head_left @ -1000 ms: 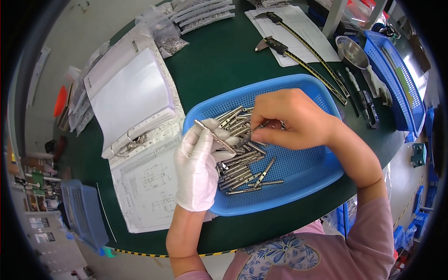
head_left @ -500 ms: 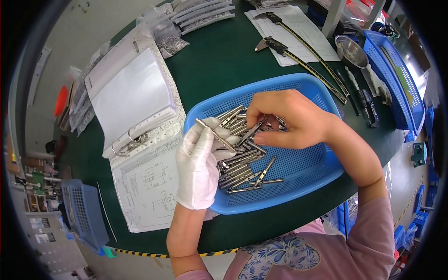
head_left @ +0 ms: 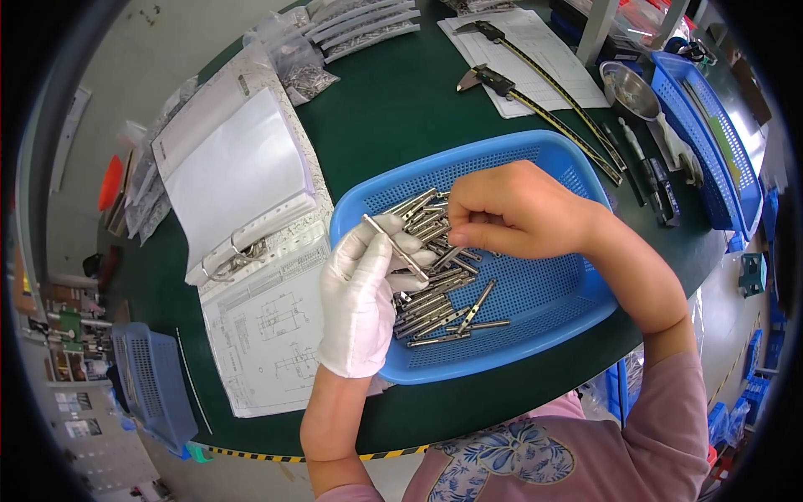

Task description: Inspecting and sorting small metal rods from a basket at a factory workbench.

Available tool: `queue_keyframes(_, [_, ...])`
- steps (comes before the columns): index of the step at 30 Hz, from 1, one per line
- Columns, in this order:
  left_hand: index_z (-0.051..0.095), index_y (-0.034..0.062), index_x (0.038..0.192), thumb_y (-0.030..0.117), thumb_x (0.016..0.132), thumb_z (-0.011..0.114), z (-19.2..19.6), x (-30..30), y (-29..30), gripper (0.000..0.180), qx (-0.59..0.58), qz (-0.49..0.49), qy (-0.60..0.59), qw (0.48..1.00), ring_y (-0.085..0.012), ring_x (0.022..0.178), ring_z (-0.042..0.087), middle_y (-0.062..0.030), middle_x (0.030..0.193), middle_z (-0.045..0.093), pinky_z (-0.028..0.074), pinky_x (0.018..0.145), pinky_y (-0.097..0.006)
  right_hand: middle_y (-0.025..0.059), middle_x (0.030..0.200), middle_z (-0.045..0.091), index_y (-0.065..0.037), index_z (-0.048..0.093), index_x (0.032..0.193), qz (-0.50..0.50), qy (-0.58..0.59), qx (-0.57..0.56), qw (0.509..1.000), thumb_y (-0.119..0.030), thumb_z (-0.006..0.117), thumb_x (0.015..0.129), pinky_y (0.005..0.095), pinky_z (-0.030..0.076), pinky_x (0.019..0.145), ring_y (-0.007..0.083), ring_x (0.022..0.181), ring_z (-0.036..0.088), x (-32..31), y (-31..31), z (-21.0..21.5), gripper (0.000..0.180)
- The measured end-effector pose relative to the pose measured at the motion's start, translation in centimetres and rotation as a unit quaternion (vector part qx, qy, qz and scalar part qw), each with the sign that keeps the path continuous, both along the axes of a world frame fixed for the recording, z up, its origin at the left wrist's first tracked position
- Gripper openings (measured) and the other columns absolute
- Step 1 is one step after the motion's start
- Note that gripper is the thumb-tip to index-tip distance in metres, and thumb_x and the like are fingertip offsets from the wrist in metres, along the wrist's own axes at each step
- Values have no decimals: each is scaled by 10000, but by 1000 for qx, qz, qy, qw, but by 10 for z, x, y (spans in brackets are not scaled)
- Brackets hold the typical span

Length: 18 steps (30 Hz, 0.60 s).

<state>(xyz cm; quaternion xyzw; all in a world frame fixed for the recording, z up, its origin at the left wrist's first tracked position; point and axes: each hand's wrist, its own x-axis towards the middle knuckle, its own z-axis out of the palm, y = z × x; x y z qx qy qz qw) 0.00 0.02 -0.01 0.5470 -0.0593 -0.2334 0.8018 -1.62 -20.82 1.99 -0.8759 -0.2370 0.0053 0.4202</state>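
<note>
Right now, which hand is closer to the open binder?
Left. The gloved left hand sits at the basket's edge, right beside the binder. The bare right hand is farther away, over the basket's middle.

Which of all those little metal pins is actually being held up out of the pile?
The metal pin lying slantwise across the white-gloved left hand, pinched in its grip. The others lie loose in the blue basket.
</note>
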Motion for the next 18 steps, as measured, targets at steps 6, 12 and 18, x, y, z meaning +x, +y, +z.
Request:
queue_keyframes(6, [535,14,1036,134,932,424,-1,1,-1,195,-27,11,12,999,-163,780,632,-82,859,604,540,599,-238,81,639,523,-51,544,743,18,-34,-13,999,-214,627,778,343,388,514,248,557,512,0,-4,-2,186])
queue_keyframes(12, [527,17,1024,130,937,407,-3,2,1,186,-24,22,11,999,-164,787,631,-75,862,589,541,601,-240,76,601,503,-52,540,681,-9,-26,65,997,-249,636,779,349,376,503,251,541,496,-3,4,5,240])
queue_keyframes(18, [515,21,1005,123,942,388,-3,2,0,175,-37,7,5,999,-164,779,627,-68,845,572,541,605,-240,78,600,487,-50,527,679,37,-77,-48,995,-260,622,791,352,374,501,253,541,494,2,-3,-4,256])
